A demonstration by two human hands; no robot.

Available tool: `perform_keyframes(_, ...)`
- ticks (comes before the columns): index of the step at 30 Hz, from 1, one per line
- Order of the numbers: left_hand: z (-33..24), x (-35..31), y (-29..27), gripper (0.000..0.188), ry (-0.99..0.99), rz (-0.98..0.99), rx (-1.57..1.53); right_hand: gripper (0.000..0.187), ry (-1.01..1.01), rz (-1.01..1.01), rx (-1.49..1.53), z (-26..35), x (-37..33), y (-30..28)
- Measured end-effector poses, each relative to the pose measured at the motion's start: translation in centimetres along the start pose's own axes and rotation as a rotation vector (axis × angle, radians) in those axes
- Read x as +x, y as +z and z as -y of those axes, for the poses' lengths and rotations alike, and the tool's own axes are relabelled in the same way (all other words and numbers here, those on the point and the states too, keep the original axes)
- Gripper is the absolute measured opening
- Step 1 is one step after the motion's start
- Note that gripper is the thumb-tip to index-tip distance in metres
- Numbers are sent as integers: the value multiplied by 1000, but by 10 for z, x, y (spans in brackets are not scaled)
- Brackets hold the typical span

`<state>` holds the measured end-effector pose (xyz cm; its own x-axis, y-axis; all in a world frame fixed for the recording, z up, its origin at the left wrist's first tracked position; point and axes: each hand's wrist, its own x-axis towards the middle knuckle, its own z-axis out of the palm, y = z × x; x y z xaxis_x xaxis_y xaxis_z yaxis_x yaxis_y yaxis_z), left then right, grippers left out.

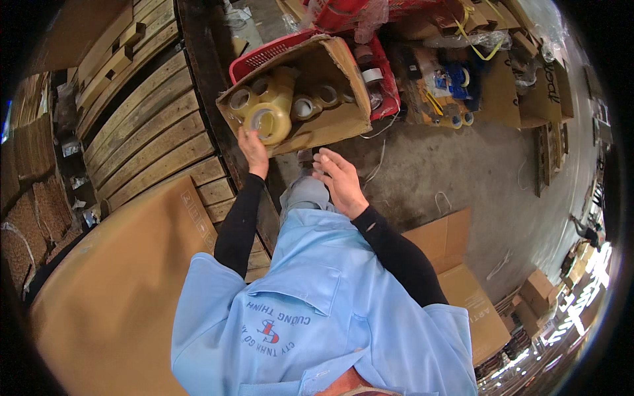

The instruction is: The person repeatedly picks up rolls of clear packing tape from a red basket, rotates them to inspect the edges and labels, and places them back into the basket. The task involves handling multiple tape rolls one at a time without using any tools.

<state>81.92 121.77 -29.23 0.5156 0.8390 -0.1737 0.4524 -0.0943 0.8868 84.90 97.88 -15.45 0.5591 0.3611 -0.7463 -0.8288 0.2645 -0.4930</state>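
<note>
My left hand [253, 153] is at the near left corner of an open cardboard box [330, 132], its fingers against a roll of clear yellowish packing tape [269, 123]. This roll sits higher than the others, and part of my grip is hidden. Around it in the box are more tape rolls, including a roll [240, 99] on the left and a roll [304, 107] in the middle. My right hand [341, 179] hovers just in front of the box, fingers loosely bent and apart, with nothing visible in it.
A red plastic basket [386, 92] lies under and behind the box. Wooden pallets [152, 132] stand to the left, above a large carton [125, 290]. Blue tape rolls [457, 79] and cardboard [522, 92] are at the right. White string [380, 158] trails over the floor.
</note>
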Motion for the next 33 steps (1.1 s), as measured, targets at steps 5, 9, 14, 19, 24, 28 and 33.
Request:
perform_keyframes(5,69,58,5,76,-335,-22,102,46,106,-110,-37,-14,3,-48)
perform_keyframes(9,116,83,9,73,-470,-16,287,45,158,-237,-38,-7,5,-86)
perform_keyframes(14,84,64,5,99,-445,9,-30,45,69,-362,17,17,5,-108)
perform_keyframes(19,64,64,-3,105,-372,13,237,41,36,-369,49,24,16,-109)
perform_keyframes(24,116,94,-5,100,-157,149,661,44,93,-350,-22,24,17,-94)
perform_keyframes(28,126,117,-12,75,-118,222,757,44,120,-312,-33,10,20,-101)
perform_keyframes(33,82,91,-19,53,-124,67,288,44,106,-311,-47,19,17,-100)
